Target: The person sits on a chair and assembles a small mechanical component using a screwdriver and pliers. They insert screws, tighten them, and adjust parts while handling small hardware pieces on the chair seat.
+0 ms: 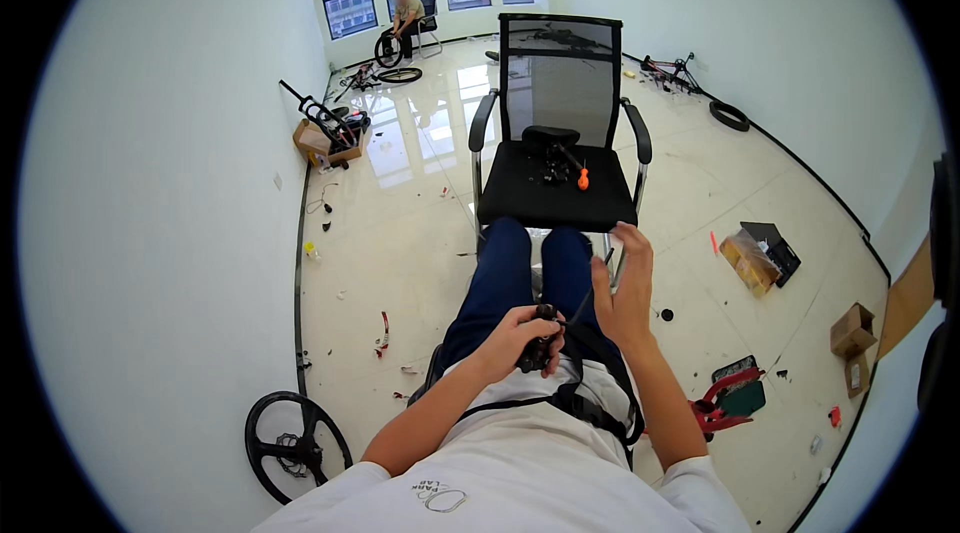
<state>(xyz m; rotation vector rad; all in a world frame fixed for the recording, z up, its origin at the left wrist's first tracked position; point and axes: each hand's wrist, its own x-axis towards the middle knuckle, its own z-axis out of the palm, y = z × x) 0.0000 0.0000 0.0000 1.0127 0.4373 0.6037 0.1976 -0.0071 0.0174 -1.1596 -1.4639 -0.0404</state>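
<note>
My left hand (522,337) is closed round a blocky black part (538,351), held in front of my lap. A thin dark rod (590,301) slants from beside this part toward the fingers of my right hand (628,285). That hand is raised just to the right, its fingers stretched out and apart. Whether it touches the rod, I cannot tell. Facing my knees stands a black mesh armchair (500,201). On its seat lie a black bicycle saddle (548,138), several small dark parts (556,171) and an orange-handled tool (583,180).
A black spoked wheel (256,438) lies at lower left. Red frame parts (715,415) are on the floor to my right, with cardboard boxes (853,331) and an open case (750,261) farther out. By the windows, a seated person (408,15) handles a wheel (388,49).
</note>
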